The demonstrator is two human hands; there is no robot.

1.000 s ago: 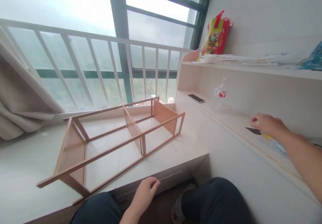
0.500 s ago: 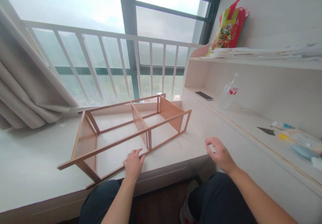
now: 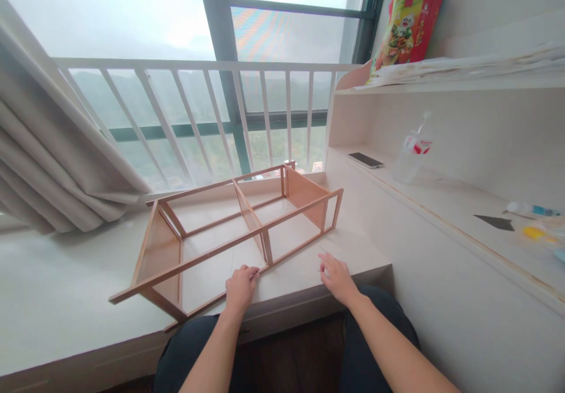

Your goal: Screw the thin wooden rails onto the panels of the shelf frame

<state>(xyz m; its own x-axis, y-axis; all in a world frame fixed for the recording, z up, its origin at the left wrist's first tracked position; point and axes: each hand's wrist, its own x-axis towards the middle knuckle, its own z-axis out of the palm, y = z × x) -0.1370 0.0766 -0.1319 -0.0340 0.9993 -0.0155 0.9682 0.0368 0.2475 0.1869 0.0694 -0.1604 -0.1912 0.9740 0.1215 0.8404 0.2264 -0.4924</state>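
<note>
Your left hand [image 3: 241, 287] rests on the pale window ledge [image 3: 57, 299] with its fingers curled loosely against the near bottom rail of the wooden shelf frame [image 3: 233, 234]; it touches the rail but does not grasp it. Your right hand [image 3: 336, 275] lies just right of the frame, fingertips bent down onto the ledge near a tiny pale piece; whether the fingers pinch that piece you cannot tell from here.

The wooden shelf frame lies on its side on the ledge, in front of the white window railing [image 3: 212, 110]. Its long axis runs on a diagonal, from the near-left end by your left knee up toward the far-right corner where the ledge meets the built-in shelving [image 3: 441, 87]. The open face looks upward and toward you, and a middle divider splits it into two bays.

On the lower shelf to your right stand a clear plastic bottle [image 3: 408, 152] and a dark phone [image 3: 365, 160]. A red and yellow bag [image 3: 408, 19] sits on the upper shelf. A beige curtain [image 3: 48, 163] hangs at the left.
</note>
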